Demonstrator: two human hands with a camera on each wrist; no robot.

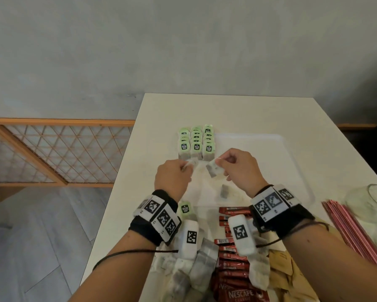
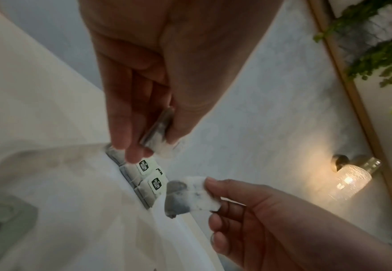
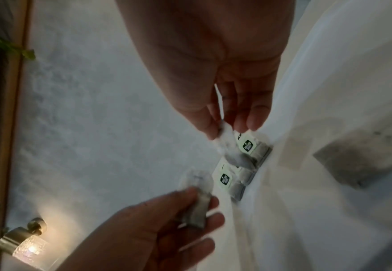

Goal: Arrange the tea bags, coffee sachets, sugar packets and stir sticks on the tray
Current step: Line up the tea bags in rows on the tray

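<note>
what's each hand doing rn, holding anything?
Left hand: pinches a grey-white paper tea bag between thumb and fingers.
Right hand: pinches another grey-white paper tea bag by its top edge.

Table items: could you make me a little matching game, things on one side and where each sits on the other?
Things:
1. green-tagged tea bags
2. red coffee sachets
3. pink stir sticks
4. glass jar

Places:
A. fanned out on the table just left of the jar
B. far right edge of the table
C. three neat rows at the tray's far left
D. heaped on the table below the tray

Pairs: 1-C, 2-D, 3-A, 4-B
</note>
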